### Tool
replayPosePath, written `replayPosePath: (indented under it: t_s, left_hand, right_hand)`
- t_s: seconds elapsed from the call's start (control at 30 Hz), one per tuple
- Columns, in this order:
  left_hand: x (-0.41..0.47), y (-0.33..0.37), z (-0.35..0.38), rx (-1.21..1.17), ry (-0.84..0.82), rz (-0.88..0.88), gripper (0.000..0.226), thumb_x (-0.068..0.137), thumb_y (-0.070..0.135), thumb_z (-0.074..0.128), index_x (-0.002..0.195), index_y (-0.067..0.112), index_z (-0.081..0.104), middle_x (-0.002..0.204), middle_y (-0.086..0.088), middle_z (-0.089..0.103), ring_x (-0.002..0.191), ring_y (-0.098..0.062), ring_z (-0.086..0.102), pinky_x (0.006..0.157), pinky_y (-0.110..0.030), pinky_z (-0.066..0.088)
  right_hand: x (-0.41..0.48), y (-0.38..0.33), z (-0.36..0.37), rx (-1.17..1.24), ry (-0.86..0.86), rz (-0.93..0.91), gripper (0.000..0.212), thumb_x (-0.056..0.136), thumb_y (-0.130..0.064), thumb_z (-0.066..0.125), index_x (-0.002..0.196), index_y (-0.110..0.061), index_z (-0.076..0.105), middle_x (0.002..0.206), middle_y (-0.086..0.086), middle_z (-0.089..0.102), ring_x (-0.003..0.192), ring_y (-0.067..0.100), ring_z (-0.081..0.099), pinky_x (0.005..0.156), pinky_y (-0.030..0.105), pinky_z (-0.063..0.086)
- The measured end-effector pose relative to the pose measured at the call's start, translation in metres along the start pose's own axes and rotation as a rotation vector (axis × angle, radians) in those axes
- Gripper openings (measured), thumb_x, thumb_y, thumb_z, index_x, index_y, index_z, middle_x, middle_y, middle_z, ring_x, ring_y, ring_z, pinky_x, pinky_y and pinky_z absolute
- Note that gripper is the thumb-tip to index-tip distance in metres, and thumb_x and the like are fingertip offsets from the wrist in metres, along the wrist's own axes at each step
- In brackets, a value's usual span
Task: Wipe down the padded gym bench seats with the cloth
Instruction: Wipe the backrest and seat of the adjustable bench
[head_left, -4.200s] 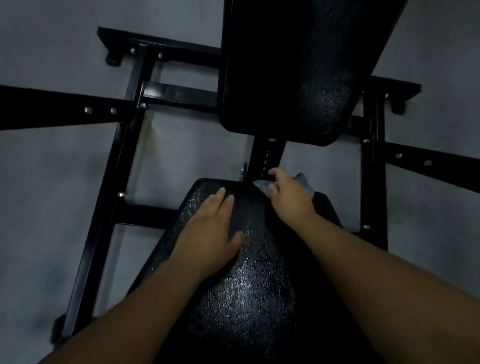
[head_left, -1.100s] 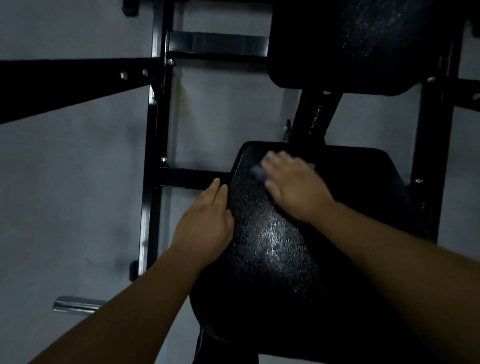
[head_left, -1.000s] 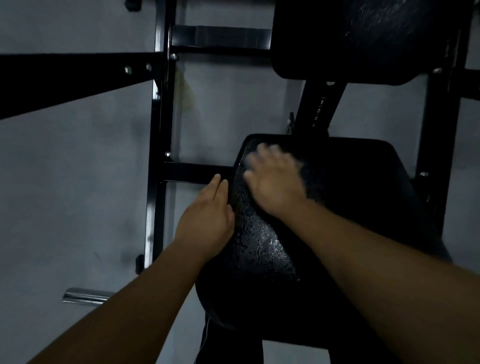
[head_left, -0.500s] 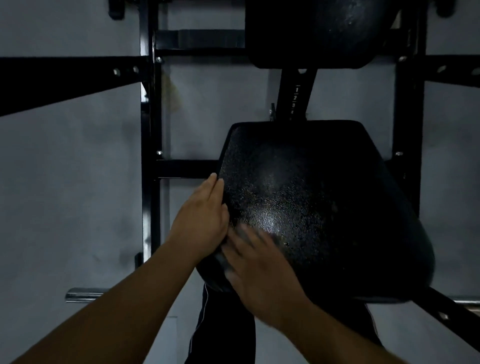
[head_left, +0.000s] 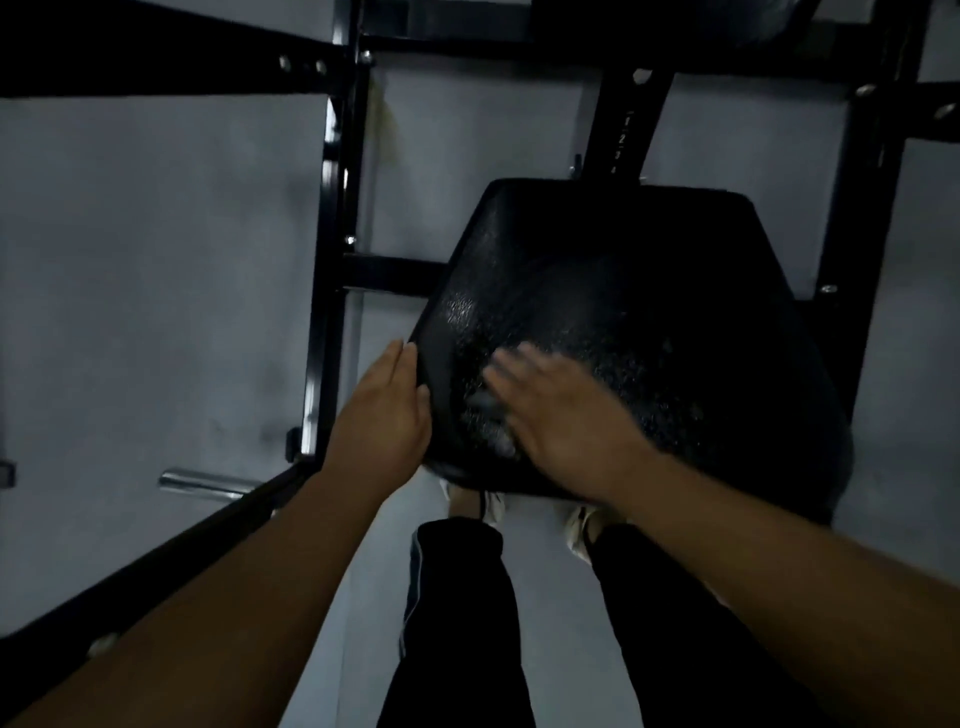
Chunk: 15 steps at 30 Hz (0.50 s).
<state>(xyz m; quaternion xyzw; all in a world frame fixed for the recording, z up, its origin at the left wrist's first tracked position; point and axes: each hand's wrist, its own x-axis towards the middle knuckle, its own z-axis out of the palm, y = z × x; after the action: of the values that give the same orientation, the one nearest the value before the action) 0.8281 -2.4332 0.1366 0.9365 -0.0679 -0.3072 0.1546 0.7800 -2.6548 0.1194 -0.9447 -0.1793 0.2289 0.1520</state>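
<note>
Lying flat on the seat (head_left: 649, 312), blurred right hand (head_left: 561, 421) nearly hides the cloth (head_left: 483, 401); left hand (head_left: 384, 415) flat alongside.

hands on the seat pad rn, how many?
2. The left hand rests flat against the seat pad's left edge. The right hand, motion-blurred, presses the cloth on the pad's near-left surface. Neither is hidden.

My right hand (head_left: 561, 415) is blurred, its fingertips smeared. The cloth (head_left: 480, 401) is almost wholly hidden under it; only a grey scrap shows. The back pad (head_left: 701, 18) is cut off by the top edge. The numbers on the post (head_left: 621, 140) are too small to read. The seat pad (head_left: 649, 312) hides most of my shoes (head_left: 491, 505).
</note>
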Motion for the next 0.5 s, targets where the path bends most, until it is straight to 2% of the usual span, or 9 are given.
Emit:
replayPosePath:
  t_s: [0.1,0.17,0.2,0.27,0.33,0.4,0.43,0.5]
  left_hand:
    - [-0.024,-0.011,-0.001,-0.010,-0.023,-0.045,0.052,0.103,0.037,0.029,0.148,0.011,0.034,0.153,-0.013,0.036,0.134,-0.032,0.043,0.108,-0.049,0.043]
    - [-0.033,-0.018,-0.003,0.004,-0.026,-0.032,0.052,0.104,0.036,0.030,0.150,0.013,0.031,0.156,-0.014,0.033,0.137,-0.032,0.041,0.111,-0.049,0.040]
    - [-0.035,-0.020,-0.005,0.010,-0.023,-0.021,0.052,0.106,0.032,0.032,0.153,0.011,0.029,0.159,-0.014,0.029,0.142,-0.031,0.035,0.116,-0.045,0.034]
    - [-0.033,-0.027,-0.012,0.024,-0.002,-0.006,0.053,0.107,0.026,0.035,0.155,0.007,0.024,0.163,-0.014,0.022,0.148,-0.028,0.026,0.119,-0.037,0.023]
    - [-0.029,-0.034,-0.017,0.034,0.009,0.011,0.055,0.105,0.021,0.037,0.156,0.008,0.021,0.164,-0.013,0.018,0.149,-0.027,0.023,0.120,-0.039,0.023]
    - [-0.028,-0.039,-0.019,0.046,-0.011,0.045,0.057,0.104,0.018,0.040,0.157,0.008,0.021,0.164,-0.013,0.018,0.150,-0.028,0.022,0.120,-0.043,0.026]
    - [-0.027,-0.042,-0.019,0.058,-0.020,0.070,0.057,0.104,0.018,0.041,0.156,0.008,0.022,0.164,-0.014,0.019,0.149,-0.028,0.023,0.120,-0.043,0.027]
    - [-0.024,-0.044,-0.018,0.075,-0.030,0.126,0.055,0.104,0.019,0.040,0.155,0.007,0.025,0.162,-0.015,0.023,0.148,-0.028,0.026,0.119,-0.037,0.025]
  right_hand:
    - [0.032,0.014,-0.004,0.031,-0.005,0.249,0.054,0.103,-0.037,0.029,0.151,-0.014,0.038,0.160,0.010,0.034,0.148,0.033,0.028,0.117,0.048,0.025]
    - [0.059,-0.015,-0.005,0.080,0.011,0.372,0.055,0.105,-0.040,0.029,0.154,-0.017,0.031,0.165,0.008,0.023,0.152,0.030,0.017,0.121,0.048,0.016]
    - [0.067,-0.038,-0.004,0.096,0.019,0.357,0.055,0.105,-0.040,0.027,0.155,-0.018,0.030,0.165,0.008,0.022,0.152,0.030,0.016,0.121,0.048,0.014]
    - [0.068,-0.087,0.004,0.107,0.051,0.200,0.056,0.102,-0.040,0.021,0.150,-0.018,0.041,0.160,0.008,0.033,0.149,0.030,0.025,0.119,0.048,0.017]
    - [0.045,-0.115,0.011,0.128,0.040,0.043,0.056,0.100,-0.040,0.022,0.143,-0.018,0.052,0.153,0.005,0.046,0.144,0.028,0.036,0.117,0.047,0.025]
    - [0.016,-0.110,0.011,0.078,-0.002,-0.046,0.050,0.101,-0.037,0.031,0.142,-0.018,0.053,0.152,0.003,0.047,0.142,0.027,0.040,0.116,0.046,0.030]
    - [0.009,-0.097,0.010,0.054,0.007,-0.037,0.047,0.102,-0.034,0.037,0.143,-0.017,0.052,0.153,0.004,0.046,0.141,0.027,0.041,0.115,0.046,0.032]
    - [0.019,-0.069,0.006,0.039,0.047,0.139,0.047,0.102,-0.030,0.042,0.146,-0.014,0.047,0.156,0.006,0.041,0.144,0.029,0.037,0.116,0.047,0.030]
